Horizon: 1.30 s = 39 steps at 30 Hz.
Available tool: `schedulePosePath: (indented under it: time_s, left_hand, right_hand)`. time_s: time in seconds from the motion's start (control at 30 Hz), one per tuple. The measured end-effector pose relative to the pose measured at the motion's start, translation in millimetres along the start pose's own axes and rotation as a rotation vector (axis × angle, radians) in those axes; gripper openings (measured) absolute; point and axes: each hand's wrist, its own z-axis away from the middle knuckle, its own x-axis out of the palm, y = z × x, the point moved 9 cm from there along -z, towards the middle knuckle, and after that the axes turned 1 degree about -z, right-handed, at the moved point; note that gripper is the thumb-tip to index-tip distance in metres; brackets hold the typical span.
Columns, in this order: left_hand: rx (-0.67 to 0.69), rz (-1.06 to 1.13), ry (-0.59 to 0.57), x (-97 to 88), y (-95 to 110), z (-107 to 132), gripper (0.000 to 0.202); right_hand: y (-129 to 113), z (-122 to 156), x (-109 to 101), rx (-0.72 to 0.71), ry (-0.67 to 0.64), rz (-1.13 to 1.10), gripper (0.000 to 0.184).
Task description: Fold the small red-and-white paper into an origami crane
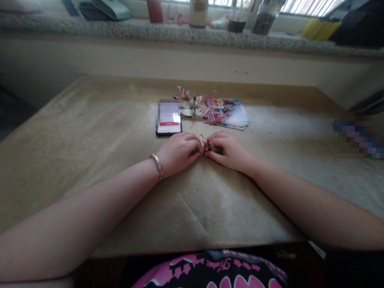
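A small folded piece of printed paper (204, 145), red and white, sits between my two hands at the middle of the table (90, 132). My left hand (178, 153), with a silver bangle on the wrist, pinches its left side with curled fingers. From the other side my right hand (228, 151) pinches it too. Both hands rest on the tabletop and cover most of the paper.
A phone (169, 122) with a lit screen lies just beyond my left hand. Behind it are folded paper figures (192, 105) and a stack of colourful leaflets (229, 113). Jars and bottles stand on a speckled ledge (180, 34) at the back.
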Motion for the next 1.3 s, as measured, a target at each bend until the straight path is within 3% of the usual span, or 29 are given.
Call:
schedulePosePath:
  time_s: [0.17, 0.33, 1.0, 1.1, 1.3]
  left_hand:
    - [-0.063, 0.03, -0.012, 2.7, -4, 0, 0.016]
    - [-0.109, 0.068, -0.03, 3.8, -9, 0, 0.021]
    - [-0.245, 0.145, 0.04, -2.1, -21, 2, 0.009]
    - [-0.178, 0.134, -0.012, -1.9, -17, 5, 0.012]
    - [0.132, 0.045, -0.068, -3.4, -5, 10, 0.027]
  right_hand:
    - [2, -2, 4, 0.033, -0.038, 0.092, 0.015]
    - [7, -2, 1, 0.09, -0.005, 0.048, 0.016]
    - [21, -2, 0, 0.192, 0.043, -0.023, 0.012]
    - [20, -3, 1, 0.18, 0.032, -0.013, 0.014]
    - [20, -5, 3, 0.182, 0.024, 0.021, 0.018]
